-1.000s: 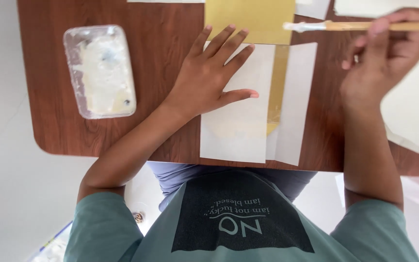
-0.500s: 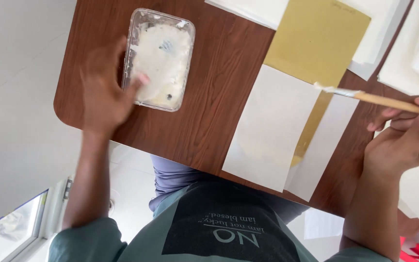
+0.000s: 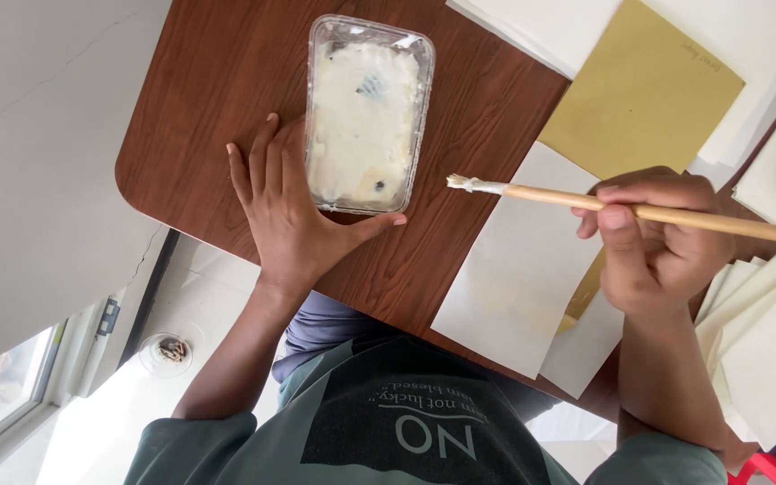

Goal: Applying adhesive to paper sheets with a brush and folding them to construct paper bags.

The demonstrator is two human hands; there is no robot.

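- Tray (image 3: 368, 108): I note it on the table (image 3: 208, 99), toward the left side, with paste in it.
- Left hand (image 3: 294, 211): flat on the table, touching the tray's left and near edges, thumb along the near edge.
- Brush (image 3: 586, 199): in my right hand (image 3: 657, 242), above the table, bristle end pointing left, just right of the tray.
- Paper sheet (image 3: 518, 278): on the table, under the brush, right of the tray.
- Card (image 3: 644, 99): behind the sheet, partly beneath it.
- Paper stacks (image 3: 765, 314): at the table's right side and far edge.
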